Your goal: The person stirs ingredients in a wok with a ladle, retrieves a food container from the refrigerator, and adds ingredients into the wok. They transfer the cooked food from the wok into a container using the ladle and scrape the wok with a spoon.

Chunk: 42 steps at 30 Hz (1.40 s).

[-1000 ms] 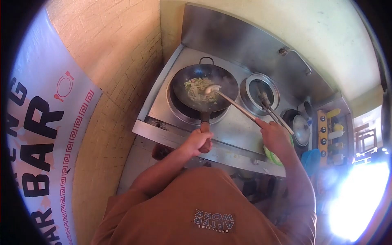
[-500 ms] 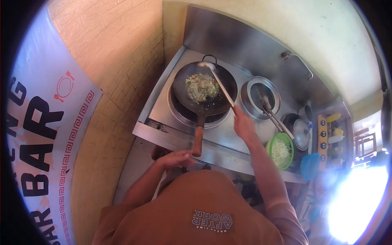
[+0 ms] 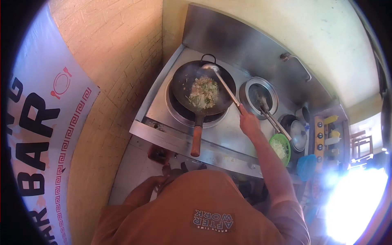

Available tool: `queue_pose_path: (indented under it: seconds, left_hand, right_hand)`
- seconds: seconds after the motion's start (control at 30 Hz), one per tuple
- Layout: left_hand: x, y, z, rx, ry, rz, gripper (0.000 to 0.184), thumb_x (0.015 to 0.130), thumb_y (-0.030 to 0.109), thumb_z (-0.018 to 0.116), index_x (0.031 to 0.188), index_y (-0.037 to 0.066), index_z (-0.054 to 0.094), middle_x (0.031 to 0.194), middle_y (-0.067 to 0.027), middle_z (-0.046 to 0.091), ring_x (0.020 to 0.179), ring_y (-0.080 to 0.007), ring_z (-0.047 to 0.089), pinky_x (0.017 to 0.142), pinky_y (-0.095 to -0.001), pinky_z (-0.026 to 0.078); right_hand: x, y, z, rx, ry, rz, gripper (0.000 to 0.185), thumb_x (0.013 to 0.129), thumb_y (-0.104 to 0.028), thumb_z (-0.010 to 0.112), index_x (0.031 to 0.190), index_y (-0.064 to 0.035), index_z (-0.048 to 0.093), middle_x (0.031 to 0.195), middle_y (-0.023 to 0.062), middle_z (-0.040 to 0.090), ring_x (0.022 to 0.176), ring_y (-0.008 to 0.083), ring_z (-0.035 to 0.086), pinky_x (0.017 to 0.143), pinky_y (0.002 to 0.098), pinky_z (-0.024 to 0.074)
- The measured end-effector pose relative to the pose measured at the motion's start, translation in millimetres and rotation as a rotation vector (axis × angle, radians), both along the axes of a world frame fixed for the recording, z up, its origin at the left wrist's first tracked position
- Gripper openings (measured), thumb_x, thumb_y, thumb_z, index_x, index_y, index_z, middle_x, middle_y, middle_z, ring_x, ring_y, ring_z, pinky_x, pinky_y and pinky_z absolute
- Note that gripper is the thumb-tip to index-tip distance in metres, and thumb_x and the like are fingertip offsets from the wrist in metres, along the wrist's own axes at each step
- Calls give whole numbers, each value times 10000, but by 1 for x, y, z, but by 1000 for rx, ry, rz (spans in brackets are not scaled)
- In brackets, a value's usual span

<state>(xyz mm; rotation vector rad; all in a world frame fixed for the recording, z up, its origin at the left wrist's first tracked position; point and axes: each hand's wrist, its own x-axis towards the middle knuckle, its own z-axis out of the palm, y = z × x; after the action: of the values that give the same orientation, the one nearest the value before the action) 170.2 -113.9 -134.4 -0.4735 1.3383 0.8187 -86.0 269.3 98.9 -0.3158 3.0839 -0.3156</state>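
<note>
Our right hand (image 3: 250,123) clamps the ladle (image 3: 228,89), left hand (image 3: 157,182) we can't tell; wok (image 3: 181,93) left of grip looks heavy, best by handle (image 3: 196,141).

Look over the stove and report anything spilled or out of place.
Small pale scraps lie on the front ledge, outside the wok, apparently spilled. Dark residue marks the ledge's left end, looking like uncleaned grime.

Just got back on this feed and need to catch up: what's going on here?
The person's right hand grips a long metal ladle with a reddish-brown grip, its head at the far side of a round black wok holding chopped, mixed food. The left hand is down near the body, off the wok's wooden handle.
</note>
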Motion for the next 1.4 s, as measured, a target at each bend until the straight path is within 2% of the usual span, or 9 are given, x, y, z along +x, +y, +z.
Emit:
queue_pose_path:
  seconds: [0.1, 0.17, 0.37, 0.5, 0.63, 0.73, 0.93, 1.13, 1.4]
  left_hand:
    - [40, -27, -69, -20, 368, -854, 654, 911, 558, 504, 1361, 83, 490, 1372, -165, 513, 1280, -295, 474, 1011, -424, 409]
    - [44, -24, -23, -1, 571, -964, 564, 874, 450, 566, 1301, 83, 531, 1289, -171, 554, 1204, -316, 515, 964, -449, 428]
    - [4, -33, -48, 26, 1076, -856, 454, 815, 258, 610, 1221, 60, 555, 1171, -171, 594, 1059, -330, 584, 892, -483, 464]
    - [-57, -24, -111, 161, 999, -719, 506, 857, 277, 592, 1287, 34, 481, 1227, -165, 582, 1095, -257, 593, 852, -464, 495]
    - [-81, -3, -132, 192, 464, 370, 533, 916, 351, 554, 1336, 44, 439, 1271, -135, 564, 1131, -262, 578, 863, -469, 490]
    - [-94, 24, -60, 165, 213, 827, 451, 965, 394, 501, 1322, 119, 483, 1259, -101, 564, 1129, -272, 563, 950, -491, 439]
    - [-91, 37, -91, 400, -59, 1115, 469, 999, 433, 428, 1354, 128, 389, 1325, -78, 518, 1199, -275, 524, 898, -489, 460]
    - [-89, 43, -94, 356, 34, 744, 304, 1012, 351, 427, 1185, 129, 542, 1222, -69, 597, 1136, -242, 572, 862, -432, 483]
    - [-92, 105, -121, -110, 737, -180, 337, 969, 286, 509, 1254, 107, 505, 1191, -92, 617, 1114, -245, 585, 852, -395, 496]
  right_hand:
    - [-14, 11, -30, -329, -141, -70, 450, 923, -165, 538, 1363, -94, 476, 797, 176, 657, 747, 351, 664, 683, 467, 508]
    - [4, -2, 26, -623, -551, -335, 439, 912, -172, 568, 1337, -71, 521, 776, 178, 665, 727, 340, 667, 677, 440, 501]
    - [61, 27, 75, -382, -259, 36, 423, 940, -160, 546, 1354, -75, 524, 721, 47, 591, 678, 138, 588, 645, 306, 481]
    - [91, 25, 98, -113, -221, 150, 436, 934, -168, 531, 1368, -133, 501, 791, 164, 634, 786, 297, 648, 720, 422, 507]
    - [76, -13, 65, 209, -259, -12, 450, 922, -196, 531, 1366, -161, 464, 853, 217, 640, 834, 399, 649, 768, 495, 513]
    - [46, -23, 37, 126, -166, -63, 444, 923, -198, 526, 1362, -174, 463, 877, 230, 637, 828, 420, 642, 748, 517, 509]
    - [-16, -44, 34, -119, -41, 4, 461, 915, -181, 531, 1371, -177, 464, 892, 253, 641, 841, 436, 630, 764, 529, 488]
    - [4, -33, 30, 49, -187, 119, 453, 926, -194, 520, 1373, -204, 446, 889, 222, 622, 834, 418, 629, 753, 516, 496]
    - [93, 25, 98, 214, -205, 37, 533, 906, -167, 535, 1418, -242, 407, 899, 186, 606, 797, 377, 636, 697, 484, 518]
